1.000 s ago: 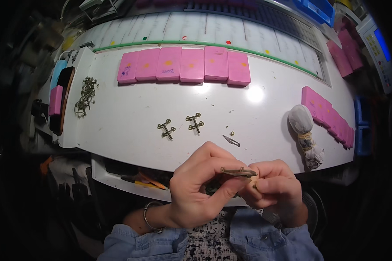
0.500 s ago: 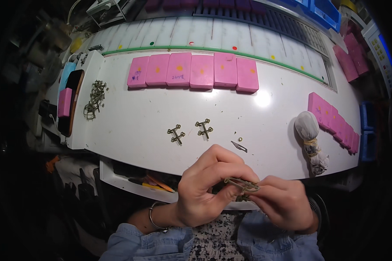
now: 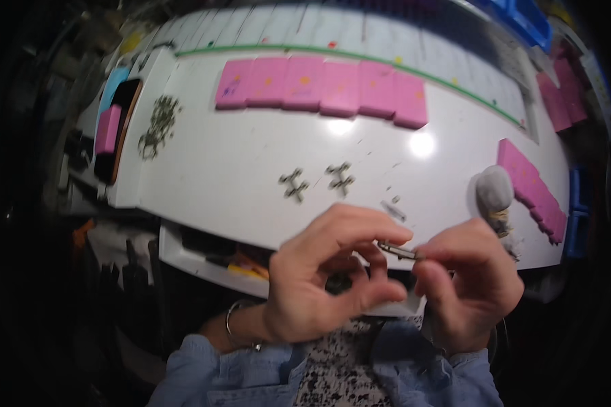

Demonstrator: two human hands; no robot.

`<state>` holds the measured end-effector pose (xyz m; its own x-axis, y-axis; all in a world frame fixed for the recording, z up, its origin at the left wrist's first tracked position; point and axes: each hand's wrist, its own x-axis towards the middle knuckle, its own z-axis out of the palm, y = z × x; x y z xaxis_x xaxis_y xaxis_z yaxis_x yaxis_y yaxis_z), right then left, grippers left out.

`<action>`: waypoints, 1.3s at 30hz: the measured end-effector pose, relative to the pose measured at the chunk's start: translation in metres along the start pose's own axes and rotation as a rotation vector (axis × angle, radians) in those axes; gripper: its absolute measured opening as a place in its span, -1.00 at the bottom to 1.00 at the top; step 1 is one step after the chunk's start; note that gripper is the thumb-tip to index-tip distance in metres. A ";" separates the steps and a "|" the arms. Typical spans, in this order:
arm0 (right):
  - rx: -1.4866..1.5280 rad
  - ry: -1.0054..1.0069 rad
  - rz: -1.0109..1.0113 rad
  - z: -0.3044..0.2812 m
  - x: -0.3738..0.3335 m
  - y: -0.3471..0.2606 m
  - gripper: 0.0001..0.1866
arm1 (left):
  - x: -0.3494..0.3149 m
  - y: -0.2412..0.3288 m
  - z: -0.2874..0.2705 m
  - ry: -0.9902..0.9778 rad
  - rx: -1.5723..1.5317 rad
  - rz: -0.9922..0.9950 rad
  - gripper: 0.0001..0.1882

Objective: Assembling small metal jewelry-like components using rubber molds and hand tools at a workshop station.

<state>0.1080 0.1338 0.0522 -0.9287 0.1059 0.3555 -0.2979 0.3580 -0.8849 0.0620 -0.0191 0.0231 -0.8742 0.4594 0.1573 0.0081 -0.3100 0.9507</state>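
A small, flat, brass-coloured metal piece (image 3: 399, 252) lies between my two hands, above the front edge of the white table. My right hand (image 3: 470, 281) pinches its right end between thumb and forefinger. Close to its other end is my left hand (image 3: 329, 278), with the forefinger arched over it and the thumb standing apart below. Whether a left finger touches the piece is hard to tell through the blur. Beyond my hands, two branched brass-coloured metal pieces, a left one (image 3: 293, 184) and a right one (image 3: 340, 179), lie on the table.
Pink blocks (image 3: 302, 85) stand in a row at the back; another pink row (image 3: 533, 190) is at right. By it lies a white wrapped bundle (image 3: 494, 188). Small metal parts (image 3: 159, 129) are heaped at left, near a phone (image 3: 119, 132). An open drawer (image 3: 210, 271) sits below the table edge.
My left thumb has come away from the metal piece, and the hands have opened out. My right hand has risen slightly with the piece. The whole view has shifted.
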 end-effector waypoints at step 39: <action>-0.854 0.015 -0.101 0.034 -0.041 0.060 -0.66 | -0.035 0.022 -0.081 0.136 0.294 -0.034 -0.85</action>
<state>0.1210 0.1192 -0.0261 -0.9019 0.0466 0.4295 -0.1047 0.9410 -0.3218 0.0538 -0.1096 0.0170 -0.9330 0.3438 0.1061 0.1005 -0.0341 0.9944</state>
